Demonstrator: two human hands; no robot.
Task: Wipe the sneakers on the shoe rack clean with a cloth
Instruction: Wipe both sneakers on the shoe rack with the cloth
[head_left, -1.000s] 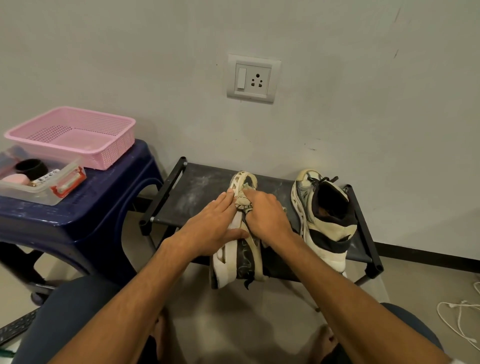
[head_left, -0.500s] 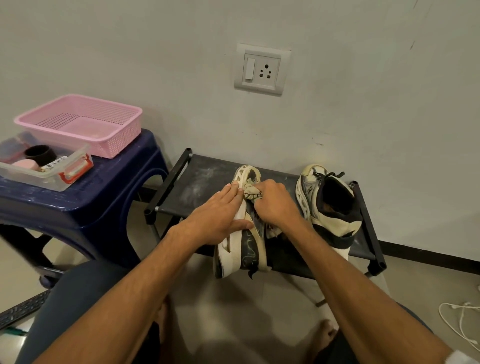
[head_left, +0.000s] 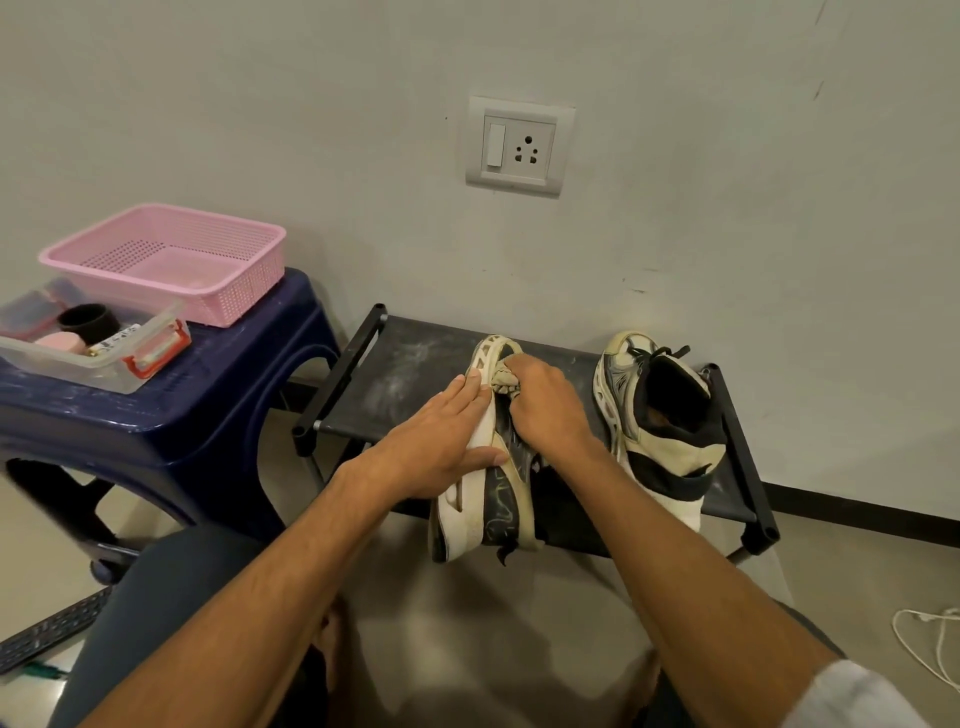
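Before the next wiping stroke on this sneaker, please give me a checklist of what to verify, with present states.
1. The left hand presses flat on the sneaker: ok.
2. The right hand grips the cloth: ok.
3. The cloth touches the sneaker near its toe: ok.
4. The sneaker wholly on the shoe rack: not ok, heel overhangs the front edge.
5. The second sneaker already clean: cannot tell.

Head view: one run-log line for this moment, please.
left hand: presses tipped sneaker | right hand: holds cloth on it | upright sneaker: untouched on rack

2 sneakers (head_left: 485, 512), 1 cloth (head_left: 503, 382), 1 shoe rack (head_left: 415, 364), 1 stool (head_left: 208, 395), 1 pink basket (head_left: 228, 296), 1 clr box (head_left: 104, 371), 1 wall skt (head_left: 519, 145)
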